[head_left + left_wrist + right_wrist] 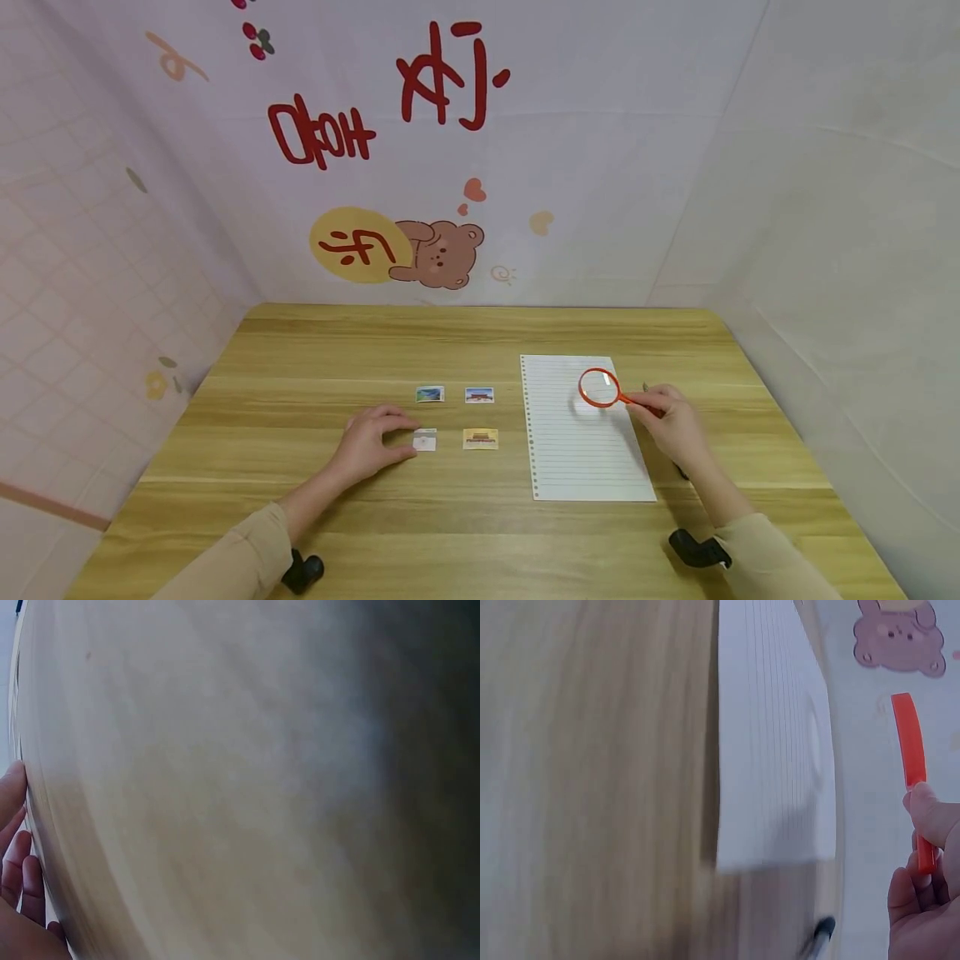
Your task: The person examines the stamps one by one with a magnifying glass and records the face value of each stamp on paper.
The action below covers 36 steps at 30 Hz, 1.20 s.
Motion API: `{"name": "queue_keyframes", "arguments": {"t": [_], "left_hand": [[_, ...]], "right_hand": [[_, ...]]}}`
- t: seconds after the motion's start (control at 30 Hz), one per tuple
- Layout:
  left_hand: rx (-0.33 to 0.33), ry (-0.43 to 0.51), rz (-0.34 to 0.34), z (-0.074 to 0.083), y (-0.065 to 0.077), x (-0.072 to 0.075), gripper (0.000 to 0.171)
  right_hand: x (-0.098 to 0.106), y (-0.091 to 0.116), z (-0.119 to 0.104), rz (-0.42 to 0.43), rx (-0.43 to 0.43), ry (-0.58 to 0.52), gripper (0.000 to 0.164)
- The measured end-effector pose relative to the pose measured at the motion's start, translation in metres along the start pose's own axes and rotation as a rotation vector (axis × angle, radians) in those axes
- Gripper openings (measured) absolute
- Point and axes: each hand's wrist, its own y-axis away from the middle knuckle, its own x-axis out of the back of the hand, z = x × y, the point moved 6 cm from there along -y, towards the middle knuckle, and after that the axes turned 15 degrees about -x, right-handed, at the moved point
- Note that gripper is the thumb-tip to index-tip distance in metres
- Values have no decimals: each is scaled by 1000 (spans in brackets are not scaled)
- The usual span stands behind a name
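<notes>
Fingers-wise: clamped round magnifying glass point(620, 397) with right hand point(672, 423), over lined paper point(576, 454) | apart at grey-topped stamp point(425, 442) with left hand point(371, 444), can't tell if touching | imo best to hold lens level, nudge gently

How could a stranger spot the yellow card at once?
On the wooden table, look just left of the lined sheet. The yellow card lies there, nearer you than the blue-and-red card. Its colour sets it apart from that one, the blue-green card and the whitish card by the left hand.
</notes>
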Motion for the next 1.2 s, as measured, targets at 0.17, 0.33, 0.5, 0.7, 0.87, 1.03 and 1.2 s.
{"name": "queue_keyframes", "arguments": {"t": [0.17,0.33,0.5,0.7,0.87,1.03,1.2], "left_hand": [[-1,-4,1,1,0,0,38],[4,-6,1,1,1,0,38],[6,-2,-1,2,1,0,36],[-5,0,11,2,1,0,34],[-9,-1,25,2,0,0,34],[-22,-2,42,3,-1,0,34],[-22,-4,44,3,-1,0,34]], "right_hand": [[-27,-1,-20,-52,28,-51,12],[-55,0,-40,-94,84,-98,13],[-83,4,-64,-173,79,-117,14],[-110,10,-92,-238,107,-142,13],[-124,16,-113,-280,155,-178,14],[-135,22,-127,-293,227,-186,14],[-146,27,-136,-308,284,-169,11]]}}
